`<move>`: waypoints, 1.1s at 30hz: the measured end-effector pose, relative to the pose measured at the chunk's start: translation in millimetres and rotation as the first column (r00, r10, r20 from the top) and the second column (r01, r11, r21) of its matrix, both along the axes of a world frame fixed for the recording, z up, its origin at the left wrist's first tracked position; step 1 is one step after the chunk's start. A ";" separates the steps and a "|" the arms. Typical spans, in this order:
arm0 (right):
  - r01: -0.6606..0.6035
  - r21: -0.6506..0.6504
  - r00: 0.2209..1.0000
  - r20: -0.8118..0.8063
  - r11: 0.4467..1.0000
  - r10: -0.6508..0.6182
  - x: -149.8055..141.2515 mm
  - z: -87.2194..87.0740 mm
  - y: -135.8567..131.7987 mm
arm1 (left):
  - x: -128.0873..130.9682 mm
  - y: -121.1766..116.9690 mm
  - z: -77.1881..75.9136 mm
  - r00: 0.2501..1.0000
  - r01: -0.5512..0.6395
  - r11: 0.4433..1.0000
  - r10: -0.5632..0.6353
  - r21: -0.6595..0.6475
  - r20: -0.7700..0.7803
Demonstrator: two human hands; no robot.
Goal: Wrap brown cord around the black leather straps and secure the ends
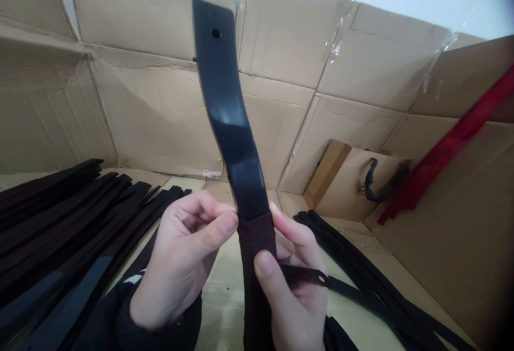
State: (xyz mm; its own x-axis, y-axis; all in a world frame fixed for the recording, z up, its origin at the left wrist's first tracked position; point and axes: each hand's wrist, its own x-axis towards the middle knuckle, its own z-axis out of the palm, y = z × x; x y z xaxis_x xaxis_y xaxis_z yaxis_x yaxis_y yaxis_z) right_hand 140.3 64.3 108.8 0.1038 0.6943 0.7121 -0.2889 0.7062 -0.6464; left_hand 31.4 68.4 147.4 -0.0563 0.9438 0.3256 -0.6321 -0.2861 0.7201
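Observation:
A long, curved black strip (240, 126) with a round hole near its top end stands upright in front of me. Its lower part is inside a dark knitted fabric sleeve (260, 233). My left hand (187, 249) pinches the left edge of the sleeve's opening between thumb and finger. From the right, my right hand (295, 281) grips the sleeved part, thumb on the front and fingers behind. A narrow dark piece (305, 274) with a small hole sticks out to the right beside my right palm; where it joins is hidden.
At the left lies a pile of dark strips (76, 222), some sleeved. More black strips (361, 281) lie at the right. Cardboard walls (281, 30) enclose the tabletop. A paper bag (349, 174) stands at the right, with a red band (453, 137) hanging beside it.

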 end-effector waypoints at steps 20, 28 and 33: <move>0.217 0.012 0.972 0.091 0.976 -0.217 -6.9 -16.5 0.6 | -5.7 -1.8 -2.3 0.953 -0.226 0.956 0.257 0.185 -0.164; 0.193 0.010 0.953 0.237 0.981 -0.190 25.1 9.6 11.1 | -12.8 -3.7 -0.2 0.897 -0.306 0.944 0.329 0.123 -0.297; 0.284 -0.102 0.938 0.234 0.953 -0.254 65.7 30.0 13.8 | -7.2 1.2 -2.9 0.838 -0.172 0.982 0.184 0.072 -0.514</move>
